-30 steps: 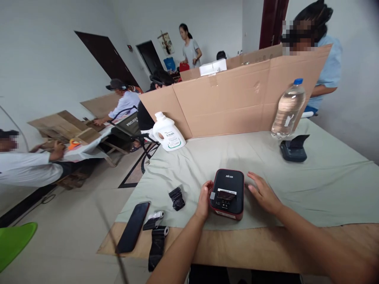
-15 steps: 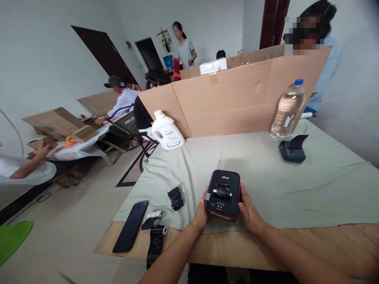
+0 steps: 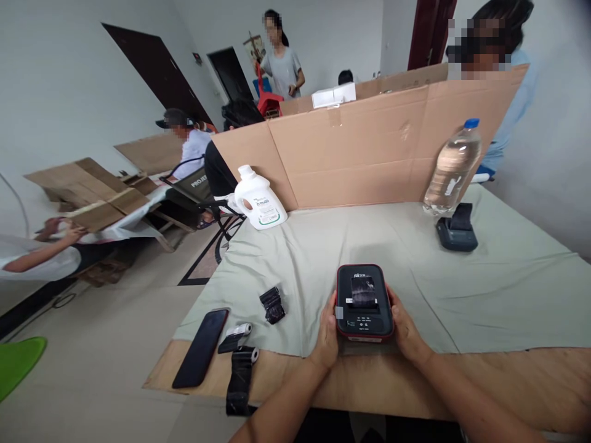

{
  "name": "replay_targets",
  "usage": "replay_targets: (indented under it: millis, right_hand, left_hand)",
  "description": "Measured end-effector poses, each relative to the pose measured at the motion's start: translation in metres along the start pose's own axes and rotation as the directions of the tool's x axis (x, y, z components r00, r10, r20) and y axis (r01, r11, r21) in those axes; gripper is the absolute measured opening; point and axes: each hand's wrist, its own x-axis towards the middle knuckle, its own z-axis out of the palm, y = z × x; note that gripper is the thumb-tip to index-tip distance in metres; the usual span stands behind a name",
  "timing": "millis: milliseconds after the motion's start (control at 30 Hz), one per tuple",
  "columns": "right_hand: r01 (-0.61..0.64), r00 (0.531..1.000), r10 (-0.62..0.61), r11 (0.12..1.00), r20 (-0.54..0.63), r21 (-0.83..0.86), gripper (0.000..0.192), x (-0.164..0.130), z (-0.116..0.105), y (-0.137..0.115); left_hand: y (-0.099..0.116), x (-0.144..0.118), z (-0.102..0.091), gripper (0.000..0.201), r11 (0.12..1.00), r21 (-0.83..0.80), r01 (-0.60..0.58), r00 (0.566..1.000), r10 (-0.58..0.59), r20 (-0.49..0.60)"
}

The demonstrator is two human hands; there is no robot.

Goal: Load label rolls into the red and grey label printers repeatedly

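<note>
Both forearms are bare to the elbow, the hands without gloves, rings or a watch.

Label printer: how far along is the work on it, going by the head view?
Done: the label printer sits at the near edge of the cloth. A black roll shows at its top; whether a lid is open is unclear. In hand: left hand and right hand grip its sides. Left: loose rolls and a black strip lie untouched beside the phone.
</note>
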Motion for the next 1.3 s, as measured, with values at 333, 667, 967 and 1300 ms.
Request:
replay_targets:
  millis: [333, 667, 967, 1300]
  right_hand:
    - [0.334, 0.941, -0.310, 0.910, 0.133, -0.246, 0.046, 0.022, -0.006, -0.067]
    - [0.053, 0.982, -0.097, 0.965, -0.160, -0.256, 0.072, -0.008, 0.024, -0.054]
    - [-0.021, 0.975, 0.006, 0.998, -0.220, -0.066, 0.081, -0.015, 0.034, -0.048]
    - [-0.078, 0.943, 0.080, 0.997, -0.324, 0.019, 0.039, 0.026, -0.004, -0.014]
  left_hand:
    - [0.030, 0.028, -0.007, 0.072, 0.998, -0.065, 0.004, 0.991, 0.005, 0.133]
    - [0.050, 0.037, 0.005, 0.096, 0.924, -0.266, 0.274, 0.959, -0.240, 0.152]
    - [0.044, 0.037, 0.005, 0.104, 0.945, -0.256, 0.204, 0.977, -0.178, 0.120]
    - [0.048, 0.039, -0.002, 0.086, 0.961, -0.203, 0.186, 0.972, -0.149, 0.183]
